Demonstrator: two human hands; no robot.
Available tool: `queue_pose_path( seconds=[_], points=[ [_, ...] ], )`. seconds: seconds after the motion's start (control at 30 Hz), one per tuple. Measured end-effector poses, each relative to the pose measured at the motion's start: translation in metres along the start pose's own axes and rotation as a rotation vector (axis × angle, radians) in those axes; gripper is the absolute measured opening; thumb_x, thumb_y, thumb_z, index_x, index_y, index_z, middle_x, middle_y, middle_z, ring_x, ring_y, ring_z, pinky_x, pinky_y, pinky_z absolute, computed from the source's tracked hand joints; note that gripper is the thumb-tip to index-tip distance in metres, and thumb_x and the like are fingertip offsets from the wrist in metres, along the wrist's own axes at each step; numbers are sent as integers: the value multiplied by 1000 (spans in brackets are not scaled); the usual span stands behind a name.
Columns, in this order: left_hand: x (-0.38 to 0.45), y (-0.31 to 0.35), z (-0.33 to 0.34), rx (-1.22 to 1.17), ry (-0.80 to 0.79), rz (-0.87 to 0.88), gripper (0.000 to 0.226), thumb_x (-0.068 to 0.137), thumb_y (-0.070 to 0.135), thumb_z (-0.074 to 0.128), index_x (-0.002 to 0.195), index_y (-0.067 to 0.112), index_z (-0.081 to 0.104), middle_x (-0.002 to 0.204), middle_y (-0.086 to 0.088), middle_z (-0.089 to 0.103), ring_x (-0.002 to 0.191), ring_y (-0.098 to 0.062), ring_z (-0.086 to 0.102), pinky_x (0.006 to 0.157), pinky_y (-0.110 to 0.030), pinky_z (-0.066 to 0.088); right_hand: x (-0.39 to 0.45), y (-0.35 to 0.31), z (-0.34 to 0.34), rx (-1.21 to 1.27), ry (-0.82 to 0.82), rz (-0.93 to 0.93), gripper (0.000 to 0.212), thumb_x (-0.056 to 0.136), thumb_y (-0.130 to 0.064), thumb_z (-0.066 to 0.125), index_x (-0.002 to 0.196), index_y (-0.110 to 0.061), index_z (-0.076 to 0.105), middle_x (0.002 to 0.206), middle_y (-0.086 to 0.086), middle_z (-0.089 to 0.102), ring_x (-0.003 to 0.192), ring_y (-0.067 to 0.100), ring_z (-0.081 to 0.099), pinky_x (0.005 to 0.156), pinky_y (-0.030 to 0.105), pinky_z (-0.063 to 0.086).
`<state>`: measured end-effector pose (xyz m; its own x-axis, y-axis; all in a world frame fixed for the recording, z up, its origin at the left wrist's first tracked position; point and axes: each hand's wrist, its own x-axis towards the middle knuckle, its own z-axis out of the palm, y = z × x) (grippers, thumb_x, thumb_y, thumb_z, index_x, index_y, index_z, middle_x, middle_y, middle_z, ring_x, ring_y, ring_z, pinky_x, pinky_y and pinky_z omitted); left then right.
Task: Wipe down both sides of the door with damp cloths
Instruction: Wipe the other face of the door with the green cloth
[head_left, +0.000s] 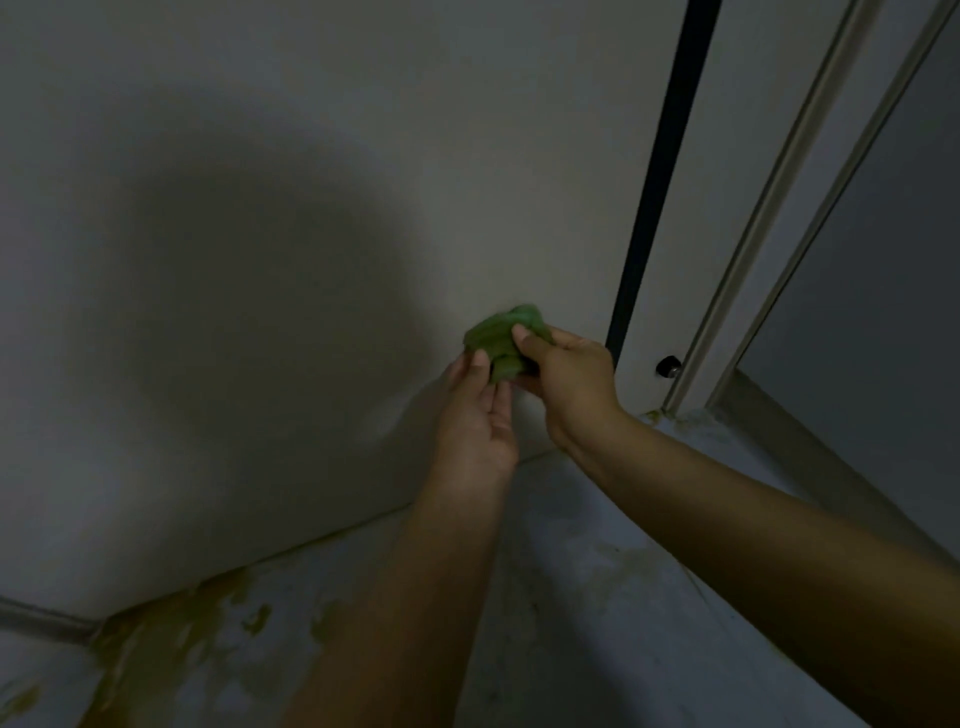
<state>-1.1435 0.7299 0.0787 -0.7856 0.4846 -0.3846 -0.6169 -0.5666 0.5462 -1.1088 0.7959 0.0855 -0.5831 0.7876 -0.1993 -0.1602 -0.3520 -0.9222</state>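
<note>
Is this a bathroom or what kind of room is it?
Hard to say; probably a doorway in a home. A pale door meets a metal frame, a stained floor lies below, and two hands hold a green cloth.

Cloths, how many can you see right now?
1. A green cloth bunched between the left hand and right hand, low against the door. Others may be out of view.
</note>
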Motion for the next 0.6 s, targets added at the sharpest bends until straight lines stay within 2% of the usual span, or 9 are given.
queue_pose_path(
  seconds=[0.1, 0.17, 0.23, 0.3, 0.37, 0.47, 0.6],
  points=[
    [-5, 7, 13, 12, -34, 31, 30, 97, 7, 49, 126, 7, 54, 104, -5, 64, 83, -7, 62, 69, -13, 52, -8, -14, 5, 107, -53, -43, 16, 89, -6, 61, 102, 1, 67, 95, 11, 71, 83, 18, 69, 81, 29, 56],
    [-9, 12, 24, 23, -74, 52, 30, 96, 6, 50, 125, 10, 54, 113, -8, 62, 87, -8, 62, 68, -12, 52, -11, -26, 7, 150, -88, -81, 18, 90, -6, 59, 105, 0, 66, 98, 11, 70, 89, 20, 68, 86, 31, 55],
    [-11, 17, 36, 13, -131, 78, 29, 96, 3, 49, 123, 11, 55, 119, -10, 63, 92, -11, 62, 70, -12, 52, -11, -41, 8, 221, -149, -115, 19, 91, -6, 56, 107, -1, 64, 99, 11, 69, 90, 19, 68, 84, 30, 55],
    [-14, 21, 49, 3, -189, 105, 29, 94, -1, 50, 120, 10, 56, 114, -8, 65, 93, -12, 63, 72, -14, 54, -10, -55, 5, 313, -215, -124, 20, 94, -6, 52, 111, -1, 61, 105, 14, 67, 95, 21, 66, 85, 29, 55],
    [-18, 16, 55, 16, -199, 87, 35, 92, -3, 53, 126, 4, 55, 112, -11, 66, 98, -16, 64, 76, -17, 55, -10, -61, -6, 374, -241, -107, 23, 96, -8, 46, 115, -2, 59, 114, 16, 64, 105, 24, 63, 89, 29, 53],
    [-26, -10, 44, 91, -142, -8, 42, 90, -4, 56, 132, 1, 52, 123, -17, 63, 110, -23, 62, 91, -27, 53, -19, -47, -33, 344, -186, -41, 32, 98, -11, 41, 126, -1, 53, 124, 16, 61, 114, 25, 59, 95, 30, 50],
    [-30, -47, 9, 201, -60, -108, 38, 90, -2, 57, 128, -2, 55, 122, -23, 62, 112, -32, 61, 101, -42, 47, -33, -13, -66, 191, -50, 49, 26, 97, -11, 44, 117, -4, 60, 116, 17, 65, 102, 25, 65, 86, 31, 55]
  ],
)
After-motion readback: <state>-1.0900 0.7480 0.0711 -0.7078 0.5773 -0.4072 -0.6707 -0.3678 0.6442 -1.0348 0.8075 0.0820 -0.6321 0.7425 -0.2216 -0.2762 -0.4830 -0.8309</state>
